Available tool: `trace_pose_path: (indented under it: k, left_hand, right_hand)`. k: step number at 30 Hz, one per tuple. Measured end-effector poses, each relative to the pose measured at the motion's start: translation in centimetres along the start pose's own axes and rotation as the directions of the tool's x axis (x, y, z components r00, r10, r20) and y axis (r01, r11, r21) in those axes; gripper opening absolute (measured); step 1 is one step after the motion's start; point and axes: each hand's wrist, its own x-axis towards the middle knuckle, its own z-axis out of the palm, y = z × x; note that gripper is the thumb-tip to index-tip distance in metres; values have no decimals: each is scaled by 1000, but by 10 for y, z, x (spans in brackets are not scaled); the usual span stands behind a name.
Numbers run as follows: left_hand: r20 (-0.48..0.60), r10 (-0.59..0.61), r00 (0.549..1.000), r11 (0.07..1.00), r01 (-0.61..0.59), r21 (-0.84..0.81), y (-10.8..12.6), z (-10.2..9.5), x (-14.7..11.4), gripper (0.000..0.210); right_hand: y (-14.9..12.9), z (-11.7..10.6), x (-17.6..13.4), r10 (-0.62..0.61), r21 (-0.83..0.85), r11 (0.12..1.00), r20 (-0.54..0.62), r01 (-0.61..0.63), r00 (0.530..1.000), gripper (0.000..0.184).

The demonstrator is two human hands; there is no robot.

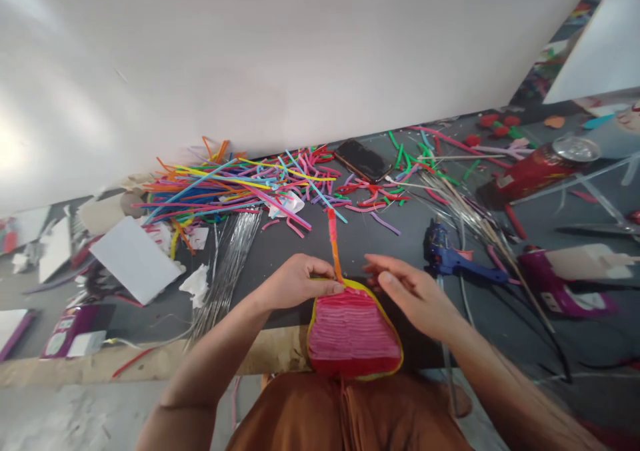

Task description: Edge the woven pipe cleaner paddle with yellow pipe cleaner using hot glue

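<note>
A pink and red panel of pipe cleaners [355, 331] with a yellow rim rests at the table's front edge, partly over my lap. From its narrow upper end rises a pink and orange stem [334, 244]. My left hand [300, 281] pinches the panel's upper left edge beside the foot of the stem, thumb on top. Just off the upper right edge is my right hand [407, 291], its fingers apart and nothing visible in them. A blue hot glue gun [457, 258] lies to the right of that hand.
Colourful pipe cleaners [225, 184] lie heaped at the back beside a phone [364, 160]. Silver wires [227, 271] and a white card [137, 259] are on the left. A red can [547, 168] and a purple box [555, 284] are on the right.
</note>
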Motion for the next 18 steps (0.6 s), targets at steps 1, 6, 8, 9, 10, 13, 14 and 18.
trace_pose_path:
  k: [1,6,8,9,10,13,14,18]
  left_hand:
    - [4,-10,1000,999,10,-32,-1,-1,-2,29]
    - [3,-57,998,988,57,-141,-4,-6,-7,27]
    - [8,-70,998,985,70,-160,-6,-5,-9,28]
    - [7,-72,997,985,72,-155,-6,-5,-10,28]
    - [3,-69,998,988,69,-141,-5,-4,-10,28]
    - [-16,-39,999,996,38,-78,-1,-3,-13,26]
    - [-20,-26,999,998,25,-55,1,-3,-14,25]
    - [-34,31,999,999,-30,37,7,-1,-16,25]
  right_hand:
    - [1,-5,0,29,67,997,-26,-27,999,46]
    - [1,-12,-7,124,184,973,98,-141,987,42]
    - [-2,-6,-10,116,166,975,186,-147,976,38]
    - [-4,-2,-11,106,162,977,214,-142,971,37]
    - [-6,2,-11,102,161,977,233,-141,967,36]
    - [-13,12,-11,134,170,970,232,-176,963,32]
    - [-15,15,-10,151,165,968,218,-189,964,30]
    - [-21,20,-11,175,115,975,131,-191,976,24]
